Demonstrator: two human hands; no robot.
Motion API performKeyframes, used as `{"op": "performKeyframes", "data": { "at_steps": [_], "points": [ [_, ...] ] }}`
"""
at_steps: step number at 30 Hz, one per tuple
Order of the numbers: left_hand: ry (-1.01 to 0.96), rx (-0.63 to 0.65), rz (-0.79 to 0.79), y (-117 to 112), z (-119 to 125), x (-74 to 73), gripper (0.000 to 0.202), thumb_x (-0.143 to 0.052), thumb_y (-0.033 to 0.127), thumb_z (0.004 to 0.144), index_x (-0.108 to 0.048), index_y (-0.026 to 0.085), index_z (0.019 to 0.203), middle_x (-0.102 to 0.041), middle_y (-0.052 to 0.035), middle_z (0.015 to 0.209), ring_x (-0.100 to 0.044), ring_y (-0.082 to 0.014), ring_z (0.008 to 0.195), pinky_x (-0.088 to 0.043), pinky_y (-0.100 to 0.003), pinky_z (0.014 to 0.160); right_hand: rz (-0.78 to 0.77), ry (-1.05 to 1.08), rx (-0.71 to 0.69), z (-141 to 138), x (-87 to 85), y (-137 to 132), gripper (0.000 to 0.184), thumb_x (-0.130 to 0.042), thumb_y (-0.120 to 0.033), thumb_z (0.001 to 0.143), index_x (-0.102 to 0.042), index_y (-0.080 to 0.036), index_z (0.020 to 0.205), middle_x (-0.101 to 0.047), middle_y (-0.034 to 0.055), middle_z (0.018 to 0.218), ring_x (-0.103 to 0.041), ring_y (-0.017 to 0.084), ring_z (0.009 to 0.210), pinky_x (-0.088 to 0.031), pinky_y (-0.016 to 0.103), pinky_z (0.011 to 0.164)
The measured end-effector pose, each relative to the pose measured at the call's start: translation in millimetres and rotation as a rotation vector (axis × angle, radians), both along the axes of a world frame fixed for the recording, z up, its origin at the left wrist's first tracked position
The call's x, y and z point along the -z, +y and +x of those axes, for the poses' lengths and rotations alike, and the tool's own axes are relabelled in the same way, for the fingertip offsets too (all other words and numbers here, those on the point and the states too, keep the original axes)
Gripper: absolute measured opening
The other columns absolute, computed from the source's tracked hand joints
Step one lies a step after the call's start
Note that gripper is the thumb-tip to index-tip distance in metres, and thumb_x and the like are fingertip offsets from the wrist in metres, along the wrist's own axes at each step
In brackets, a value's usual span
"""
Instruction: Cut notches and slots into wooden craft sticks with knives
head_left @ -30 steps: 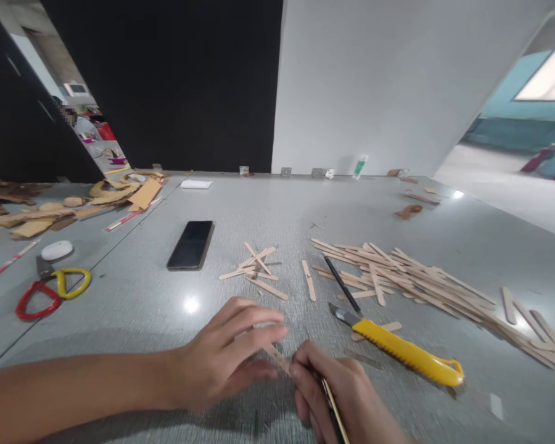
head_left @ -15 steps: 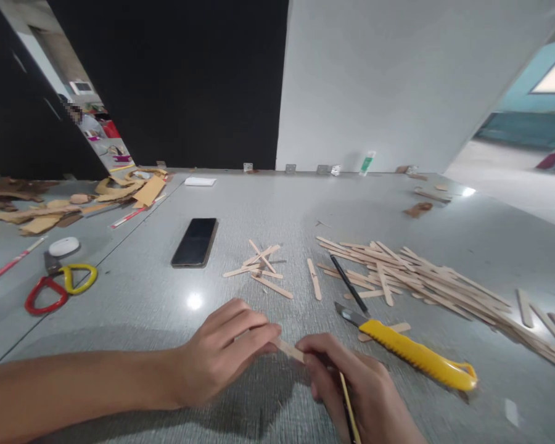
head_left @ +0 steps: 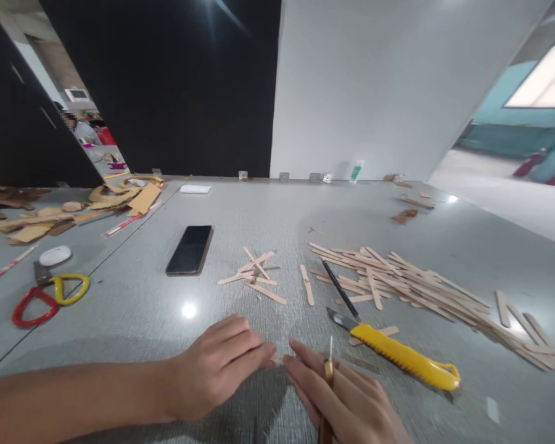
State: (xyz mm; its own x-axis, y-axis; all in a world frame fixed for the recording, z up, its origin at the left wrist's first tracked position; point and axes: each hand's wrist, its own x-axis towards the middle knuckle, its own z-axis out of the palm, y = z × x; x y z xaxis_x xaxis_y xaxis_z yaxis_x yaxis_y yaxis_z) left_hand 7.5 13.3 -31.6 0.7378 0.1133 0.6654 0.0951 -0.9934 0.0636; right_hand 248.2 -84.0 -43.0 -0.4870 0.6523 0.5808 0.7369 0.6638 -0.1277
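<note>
My left hand [head_left: 222, 364] pinches one end of a wooden craft stick [head_left: 276, 359], most of which the fingers hide. The fingertips of my right hand [head_left: 342, 394] close on the stick's other end, low over the table. A slim brown-and-gold tool [head_left: 328, 371] with a thin pale tip also sits between the fingers of the right hand, tip upward; its exact kind is unclear. Just right of that hand lies a yellow utility knife [head_left: 398, 353] with its blade out, over a loose stick. A black pen [head_left: 340, 288] rests beyond the knife.
A long pile of craft sticks [head_left: 425, 287] spreads to the right, and a smaller cluster [head_left: 252, 268] lies ahead. Farther left are a phone [head_left: 189, 250], scissors [head_left: 50, 296], a white mouse [head_left: 55, 255] and cardboard scraps [head_left: 106, 200]. Black and white panels [head_left: 342, 92] stand behind the table.
My right hand has turned, so the slim tool's tip now points up above the fingers. Less of the craft stick shows between my hands. The view has shifted slightly.
</note>
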Motion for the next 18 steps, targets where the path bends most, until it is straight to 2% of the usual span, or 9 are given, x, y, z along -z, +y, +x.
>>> {"op": "performKeyframes", "data": {
  "at_steps": [4, 7, 10, 13, 16, 18],
  "points": [
    [-0.008, 0.005, 0.145, -3.3, 2.7, -5.6, 0.019, -0.054, 0.003, 0.1, -0.066, -0.001, 0.115, -0.07, -0.0098, 0.078, -0.058, -0.0199, 0.069, -0.052, -0.035, 0.059, 0.004, -0.008, -0.036, -4.2, -9.4, 3.2, 0.034, -0.034, -0.006, 0.106, -0.06, -0.01, 0.127, -0.081, 0.0199, 0.11, -0.081, 0.029, 0.088, -0.064, 0.035, 0.072],
    [-0.014, 0.024, 0.204, -5.8, 3.5, -8.3, 0.018, -0.053, 0.002, 0.099, -0.07, 0.0, 0.104, -0.069, -0.0089, 0.074, -0.058, -0.0193, 0.066, -0.052, -0.035, 0.057, -0.052, -0.018, -0.079, -6.0, -14.5, 3.7, 0.036, -0.033, -0.001, 0.103, -0.061, -0.011, 0.123, -0.081, 0.0161, 0.103, -0.078, 0.026, 0.085, -0.062, 0.034, 0.074],
    [-0.018, 0.072, 0.277, -7.1, 2.0, -7.0, 0.016, -0.059, -0.001, 0.095, -0.074, 0.001, 0.093, -0.071, -0.01, 0.076, -0.061, -0.0188, 0.065, -0.051, -0.034, 0.056, -0.15, 0.02, -0.088, -8.2, -12.8, 2.0, 0.031, -0.034, -0.004, 0.105, -0.062, -0.014, 0.115, -0.077, 0.0114, 0.089, -0.074, 0.023, 0.075, -0.058, 0.033, 0.069],
    [-0.023, 0.092, 0.372, -8.3, -1.9, -1.1, 0.012, -0.066, 0.0, 0.091, -0.078, 0.003, 0.091, -0.075, -0.0107, 0.084, -0.066, -0.0189, 0.073, -0.052, -0.033, 0.059, -0.207, 0.122, -0.071, -11.0, -6.4, -0.2, 0.025, -0.038, -0.011, 0.108, -0.061, -0.02, 0.102, -0.072, 0.0043, 0.079, -0.069, 0.019, 0.065, -0.053, 0.029, 0.063],
    [-0.067, 0.032, 0.437, -15.7, -5.5, 7.1, 0.012, -0.068, 0.009, 0.096, -0.08, 0.008, 0.097, -0.078, -0.0082, 0.092, -0.068, -0.0185, 0.08, -0.054, -0.032, 0.063, -0.235, 0.223, -0.021, -10.3, -8.4, 2.5, 0.02, -0.039, -0.014, 0.109, -0.055, -0.022, 0.1, -0.067, -0.0001, 0.076, -0.064, 0.015, 0.061, -0.051, 0.026, 0.059],
    [-0.131, -0.07, 0.439, -25.7, -6.0, 12.3, 0.019, -0.061, 0.013, 0.102, -0.08, 0.012, 0.101, -0.079, -0.0055, 0.095, -0.068, -0.0179, 0.081, -0.054, -0.033, 0.062, -0.261, 0.271, 0.083, -6.0, -17.2, 8.6, 0.019, -0.036, -0.014, 0.11, -0.05, -0.023, 0.101, -0.065, -0.0018, 0.075, -0.061, 0.013, 0.058, -0.049, 0.023, 0.056]
  ]
}}
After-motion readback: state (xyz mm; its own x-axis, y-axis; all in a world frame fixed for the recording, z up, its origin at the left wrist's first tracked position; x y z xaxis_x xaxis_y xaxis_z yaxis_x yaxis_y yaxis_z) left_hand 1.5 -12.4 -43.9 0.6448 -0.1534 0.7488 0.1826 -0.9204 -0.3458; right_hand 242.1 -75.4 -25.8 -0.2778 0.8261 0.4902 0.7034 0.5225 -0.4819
